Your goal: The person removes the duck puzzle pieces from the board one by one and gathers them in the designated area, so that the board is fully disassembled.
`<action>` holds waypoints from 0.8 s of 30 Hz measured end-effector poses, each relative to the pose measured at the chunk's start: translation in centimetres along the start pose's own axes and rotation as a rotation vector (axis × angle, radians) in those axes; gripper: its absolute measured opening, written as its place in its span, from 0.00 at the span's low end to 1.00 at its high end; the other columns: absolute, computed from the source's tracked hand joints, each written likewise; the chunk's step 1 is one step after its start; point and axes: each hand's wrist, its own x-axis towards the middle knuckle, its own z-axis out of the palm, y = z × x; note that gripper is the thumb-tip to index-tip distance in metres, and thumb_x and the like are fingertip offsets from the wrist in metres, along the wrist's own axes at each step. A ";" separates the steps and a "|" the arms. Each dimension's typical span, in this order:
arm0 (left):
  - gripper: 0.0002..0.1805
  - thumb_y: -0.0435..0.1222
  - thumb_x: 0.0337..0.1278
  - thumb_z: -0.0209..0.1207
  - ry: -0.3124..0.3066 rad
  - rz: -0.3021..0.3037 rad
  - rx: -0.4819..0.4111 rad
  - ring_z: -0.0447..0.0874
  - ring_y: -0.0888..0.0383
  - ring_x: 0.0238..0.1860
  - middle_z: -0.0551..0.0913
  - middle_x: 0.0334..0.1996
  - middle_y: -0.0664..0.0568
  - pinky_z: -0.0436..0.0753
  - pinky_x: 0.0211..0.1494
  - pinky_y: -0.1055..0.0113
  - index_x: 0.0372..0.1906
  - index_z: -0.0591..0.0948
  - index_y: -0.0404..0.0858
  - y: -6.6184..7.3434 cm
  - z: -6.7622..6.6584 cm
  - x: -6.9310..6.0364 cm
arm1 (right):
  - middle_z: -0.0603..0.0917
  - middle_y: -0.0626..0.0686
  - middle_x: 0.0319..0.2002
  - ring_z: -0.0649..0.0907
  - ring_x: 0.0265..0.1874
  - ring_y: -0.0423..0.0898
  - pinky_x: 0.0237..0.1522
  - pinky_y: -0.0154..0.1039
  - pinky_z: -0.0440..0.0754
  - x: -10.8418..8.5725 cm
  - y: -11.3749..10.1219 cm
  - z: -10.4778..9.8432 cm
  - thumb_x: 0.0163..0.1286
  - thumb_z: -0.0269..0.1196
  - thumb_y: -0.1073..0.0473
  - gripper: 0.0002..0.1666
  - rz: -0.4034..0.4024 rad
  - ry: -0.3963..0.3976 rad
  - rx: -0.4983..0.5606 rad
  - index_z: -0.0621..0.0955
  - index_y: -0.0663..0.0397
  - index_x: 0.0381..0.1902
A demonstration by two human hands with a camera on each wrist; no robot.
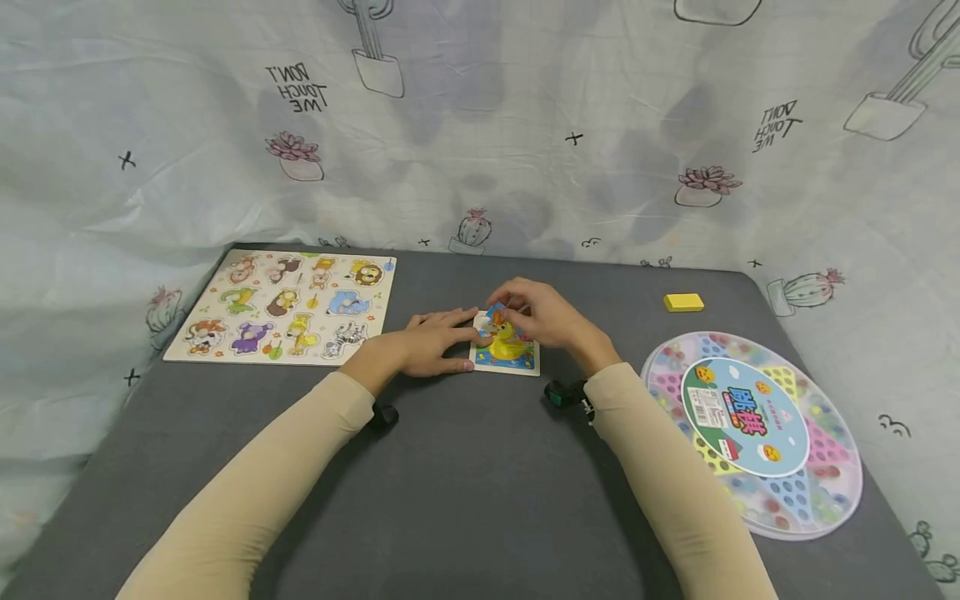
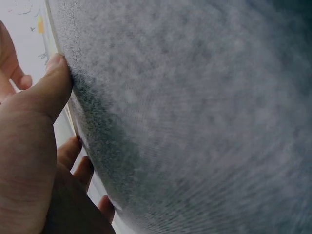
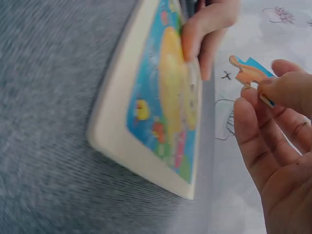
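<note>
On the counter [image 1: 480, 483], the puzzle [image 1: 511, 350] is touched by the left hand [image 1: 427, 346], fingers spread, while a piece [image 3: 253, 73], apparently just above it, is pinched by the right hand [image 1: 546, 315].

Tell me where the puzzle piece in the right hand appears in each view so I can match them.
Right wrist: the puzzle piece, blue and orange, is at upper right, pinched in the right hand.
Head: near the centre, at the right hand's fingertips by the duck board, small and partly covered.
Left wrist: not visible.
Shared landmark: the left hand, large at left in its own wrist view, at top in the other.
</note>
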 end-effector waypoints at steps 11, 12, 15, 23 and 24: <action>0.29 0.59 0.73 0.55 0.000 -0.027 -0.020 0.46 0.38 0.82 0.43 0.84 0.51 0.54 0.75 0.30 0.75 0.70 0.63 0.5 -0.5 -0.2 | 0.84 0.54 0.54 0.85 0.47 0.49 0.51 0.49 0.83 -1.3 -1.6 -1.8 0.78 0.59 0.65 0.15 -0.019 0.050 0.078 0.82 0.53 0.59; 0.29 0.58 0.73 0.55 0.004 -0.025 -0.022 0.46 0.37 0.82 0.44 0.84 0.51 0.54 0.75 0.30 0.75 0.70 0.63 0.5 -0.5 -0.2 | 0.84 0.54 0.55 0.84 0.47 0.49 0.50 0.49 0.83 -1.5 -1.7 -1.9 0.78 0.59 0.66 0.15 -0.015 0.055 0.086 0.82 0.53 0.59; 0.28 0.58 0.73 0.56 0.017 -0.021 -0.029 0.46 0.36 0.81 0.45 0.84 0.50 0.55 0.74 0.29 0.74 0.72 0.62 0.4 -0.5 -0.3 | 0.84 0.55 0.54 0.85 0.47 0.50 0.51 0.50 0.83 -1.9 -1.9 -2.3 0.78 0.59 0.65 0.15 -0.013 0.070 0.101 0.82 0.53 0.59; 0.27 0.57 0.71 0.59 0.022 -0.004 -0.037 0.49 0.35 0.81 0.47 0.84 0.48 0.57 0.72 0.27 0.71 0.74 0.62 0.4 -0.8 0.1 | 0.85 0.56 0.54 0.85 0.47 0.51 0.49 0.50 0.83 -3.5 -1.8 -3.4 0.78 0.60 0.65 0.15 0.006 0.110 0.088 0.82 0.55 0.59; 0.27 0.57 0.71 0.59 0.018 -0.002 -0.038 0.48 0.35 0.81 0.47 0.84 0.48 0.57 0.72 0.27 0.72 0.74 0.62 0.4 -0.8 0.1 | 0.85 0.57 0.54 0.85 0.47 0.52 0.50 0.51 0.83 -3.7 -1.6 -3.5 0.78 0.60 0.65 0.15 0.008 0.115 0.088 0.82 0.56 0.60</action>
